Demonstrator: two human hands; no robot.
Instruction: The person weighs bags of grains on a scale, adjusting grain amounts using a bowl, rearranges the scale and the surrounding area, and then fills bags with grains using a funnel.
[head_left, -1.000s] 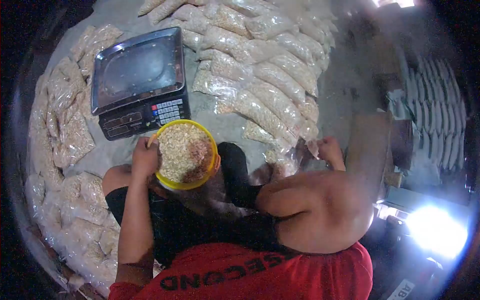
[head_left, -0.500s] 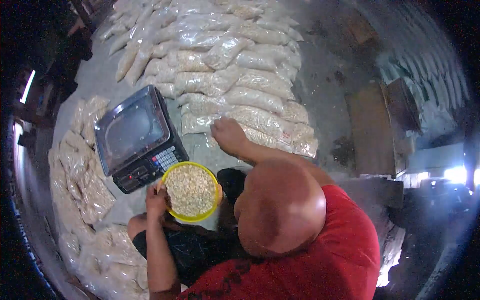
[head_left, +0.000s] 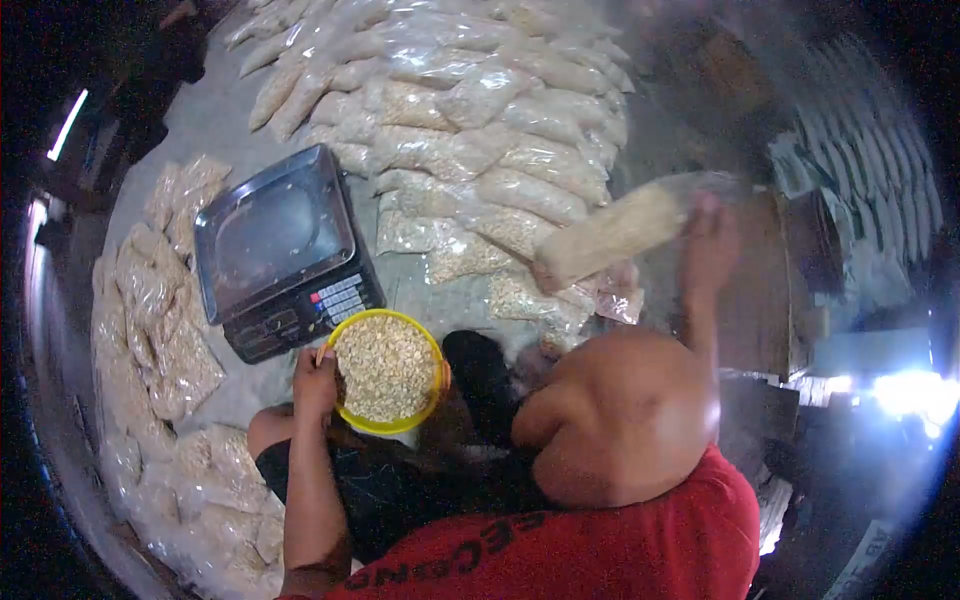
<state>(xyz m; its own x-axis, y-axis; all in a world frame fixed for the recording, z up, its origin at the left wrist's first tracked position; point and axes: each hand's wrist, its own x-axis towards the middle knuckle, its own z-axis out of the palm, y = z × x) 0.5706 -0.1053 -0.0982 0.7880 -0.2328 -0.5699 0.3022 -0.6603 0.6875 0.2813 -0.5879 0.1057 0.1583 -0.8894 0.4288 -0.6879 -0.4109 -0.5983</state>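
Note:
My left hand (head_left: 316,382) is closed on the left rim of a round yellow bowl (head_left: 436,398). The bowl is filled with pale, broken flake-like pieces and sits above my lap, just in front of the scale. Out to the right, my right hand (head_left: 712,232) is raised and blurred by motion. It appears closed on the gathered upper end of a clear plastic bag (head_left: 620,232) of pale pieces. The bag hangs slanted, its lower left end over other filled bags. My fingers on it are smeared.
A black digital scale (head_left: 280,240) with a flat tray stands on the floor at left. Rows of filled clear bags (head_left: 450,100) cover the floor ahead; more bags (head_left: 150,320) lie at left. A cardboard box (head_left: 755,290) stands at right.
My right hand has swung from beside the bag rows out to the right and now has a filled bag. My left hand stays on the bowl. The view has shifted slightly.

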